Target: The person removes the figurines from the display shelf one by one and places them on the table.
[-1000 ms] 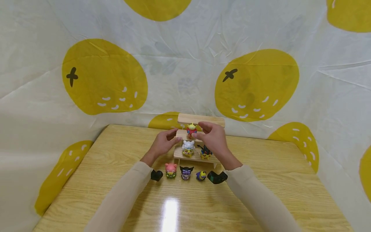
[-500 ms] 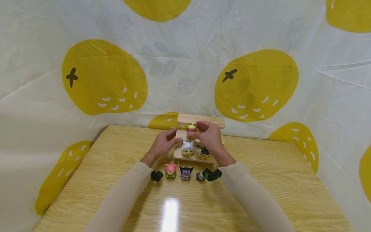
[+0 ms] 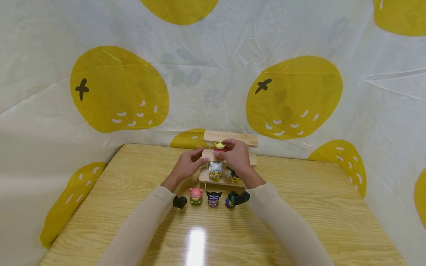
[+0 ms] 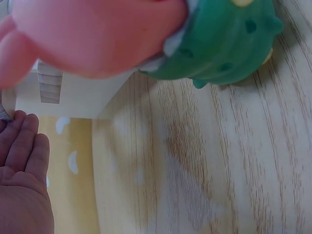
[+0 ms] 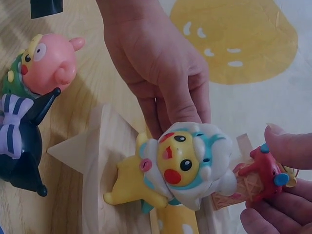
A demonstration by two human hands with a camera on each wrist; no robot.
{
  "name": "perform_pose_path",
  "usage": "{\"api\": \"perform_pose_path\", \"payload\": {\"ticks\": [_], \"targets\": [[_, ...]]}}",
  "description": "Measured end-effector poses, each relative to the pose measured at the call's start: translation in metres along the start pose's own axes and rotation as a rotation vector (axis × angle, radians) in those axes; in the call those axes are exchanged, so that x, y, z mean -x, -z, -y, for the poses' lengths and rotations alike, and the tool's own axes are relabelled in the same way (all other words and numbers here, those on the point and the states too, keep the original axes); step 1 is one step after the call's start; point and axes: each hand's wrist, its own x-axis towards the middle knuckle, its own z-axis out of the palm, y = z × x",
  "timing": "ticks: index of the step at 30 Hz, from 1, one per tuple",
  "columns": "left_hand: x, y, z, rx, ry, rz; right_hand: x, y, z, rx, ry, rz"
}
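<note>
The right hand (image 3: 237,154) pinches a small figurine (image 5: 261,180) with a red body, blue spots and a waffle-cone-like base, over the middle shelf; its pale yellow top (image 3: 220,146) shows in the head view. At the left end of that shelf, the left hand (image 3: 187,164) touches the three-tier wooden display stand (image 3: 229,137) with fairly straight fingers. On the bottom shelf stand a yellow figurine in a white hood (image 5: 180,165) and a dark-hooded yellow figurine (image 3: 234,175), partly behind the right wrist.
In front of the stand, a pink-and-green figurine (image 3: 196,196), a black figurine with a purple bow (image 3: 213,198) and a blue-and-yellow figurine (image 3: 229,202) stand on the wooden table (image 3: 133,207). The wrist camera (image 3: 239,198) partly covers the last one. A patterned cloth (image 3: 206,85) hangs behind.
The right hand has moved left and closed its thumb and fingers around the red figurine. Its wrist camera now overlaps the blue-and-yellow figurine. The left hand has stayed put.
</note>
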Motion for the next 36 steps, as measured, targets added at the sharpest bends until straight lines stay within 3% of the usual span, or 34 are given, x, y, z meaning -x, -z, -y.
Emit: {"api": "perform_pose_path", "payload": {"ticks": [12,24,36], "targets": [[0.0013,-0.0003,0.0010,-0.015,0.003,0.002,-0.0015,-0.0001,-0.0014,0.096,0.019,-0.044],[0.0011,-0.0015,-0.0002,0.008,-0.005,-0.005,-0.0031,0.0005,-0.0027,0.117,0.035,-0.071],[0.0000,-0.0006,0.0000,0.010,0.011,0.004,-0.0025,0.0050,-0.0040,0.142,0.064,0.021]]}}
